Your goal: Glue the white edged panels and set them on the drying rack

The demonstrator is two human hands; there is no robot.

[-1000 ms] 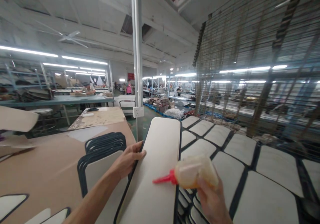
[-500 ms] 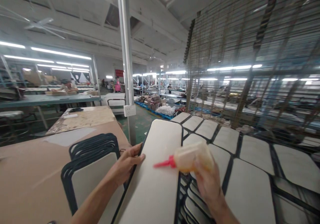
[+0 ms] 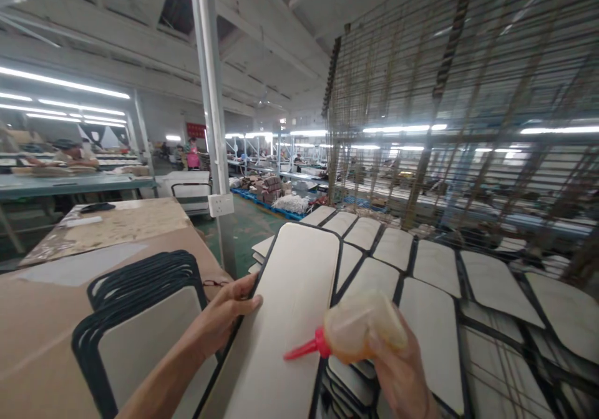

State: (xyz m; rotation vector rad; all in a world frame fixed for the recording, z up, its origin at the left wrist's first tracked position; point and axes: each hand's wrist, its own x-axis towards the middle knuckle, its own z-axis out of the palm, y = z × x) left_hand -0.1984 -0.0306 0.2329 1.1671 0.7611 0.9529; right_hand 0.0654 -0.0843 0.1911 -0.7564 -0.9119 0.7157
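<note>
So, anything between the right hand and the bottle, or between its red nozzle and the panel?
Nothing visible: the right hand grips the bottle, and the red nozzle points over the panel. Can't tell if it touches.

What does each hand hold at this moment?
Left hand: closed on the edge of the cream panel.
Right hand: closed around the bottle with red tip.

Ahead of me, a pale pole (image 3: 209, 88) carries a white socket box (image 3: 221, 205). To my left I see a blue-green table (image 3: 75, 184) beneath tube lights (image 3: 65, 83), and farther off a person in pink (image 3: 193, 156).
</note>
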